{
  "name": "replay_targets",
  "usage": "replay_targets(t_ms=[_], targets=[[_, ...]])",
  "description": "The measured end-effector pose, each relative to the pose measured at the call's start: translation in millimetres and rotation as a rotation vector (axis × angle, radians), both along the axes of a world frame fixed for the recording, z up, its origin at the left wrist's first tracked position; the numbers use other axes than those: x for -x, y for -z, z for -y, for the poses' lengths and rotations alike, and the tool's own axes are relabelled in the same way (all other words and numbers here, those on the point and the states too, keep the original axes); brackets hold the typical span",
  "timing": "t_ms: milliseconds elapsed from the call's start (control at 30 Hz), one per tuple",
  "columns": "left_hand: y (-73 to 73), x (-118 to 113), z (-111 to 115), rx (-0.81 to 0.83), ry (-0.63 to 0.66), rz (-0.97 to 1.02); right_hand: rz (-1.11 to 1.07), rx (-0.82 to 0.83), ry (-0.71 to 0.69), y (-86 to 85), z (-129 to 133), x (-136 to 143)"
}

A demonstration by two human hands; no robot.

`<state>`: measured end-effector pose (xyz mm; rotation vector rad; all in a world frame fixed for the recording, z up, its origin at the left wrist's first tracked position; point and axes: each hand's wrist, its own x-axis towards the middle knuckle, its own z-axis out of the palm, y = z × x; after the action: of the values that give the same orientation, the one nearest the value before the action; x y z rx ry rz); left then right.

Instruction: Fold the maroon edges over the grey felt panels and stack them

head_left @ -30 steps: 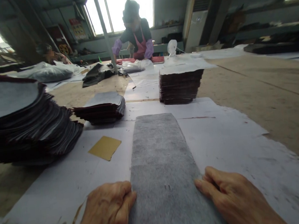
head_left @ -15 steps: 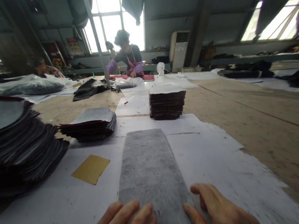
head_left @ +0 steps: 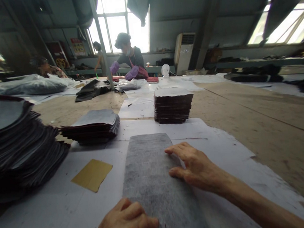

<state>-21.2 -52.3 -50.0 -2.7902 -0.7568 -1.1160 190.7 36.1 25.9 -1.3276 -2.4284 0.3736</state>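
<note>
A long grey fabric piece (head_left: 153, 170) lies flat on white paper in front of me. My left hand (head_left: 129, 223) rests on its near left part, fingers bent and close together; whether they grip anything is hidden. Over the fabric's right edge, about halfway up, is my right hand (head_left: 191, 165), its thumb and fingers apart with nothing between them. Beyond the far end stands a neat stack of dark pieces with a pale top (head_left: 174, 107). A lower stack (head_left: 91, 127) sits to the left, behind a yellow-brown card (head_left: 93, 175).
At the far left rises a tall stack of dark-edged fabric (head_left: 20, 149). Across the table a person in a cap and purple sleeves (head_left: 134, 61) bends over red cloth. Plastic-wrapped bundles (head_left: 39, 84) and dark cloth (head_left: 93, 90) lie on the table's far side.
My right hand has moved forward along the fabric's right edge, showing more forearm. My left hand has stayed near the same spot. The person across the table has shifted their arms.
</note>
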Motion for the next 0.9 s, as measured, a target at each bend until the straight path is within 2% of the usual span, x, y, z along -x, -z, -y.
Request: replay_targets(t_ms=[100, 267, 367, 500, 633, 767, 900], targets=[[-4.1, 2, -9, 0.056, 0.079, 0.023, 0.068, 0.116, -0.024, -8.4, -16, 4], [-26.7, 1, -13, 0.373, -0.019, -0.164, 0.089, 0.254, 0.055, -13.4, -27, 6], [-39.6, -1, -12, 0.462, -0.027, -0.18, 0.069, 0.318, 0.114, -14.3, -29, 8], [-49.3, -2, -11, 0.468, -0.01, -0.173, -0.028, 0.373, 0.179, -17.0, -18, 6], [-54.3, 2, -7, 0.502, -0.033, -0.174, -0.316, 0.599, 0.223, -13.0, 6, -9], [-50.8, 6, -5, 0.477, -0.163, -0.141, -0.381, 0.642, 0.301, -1.1, 30, -24], [-41.9, 9, -6, 0.385, -0.344, -0.099, -0.462, 0.622, 0.345, 3.9, 38, -20]])
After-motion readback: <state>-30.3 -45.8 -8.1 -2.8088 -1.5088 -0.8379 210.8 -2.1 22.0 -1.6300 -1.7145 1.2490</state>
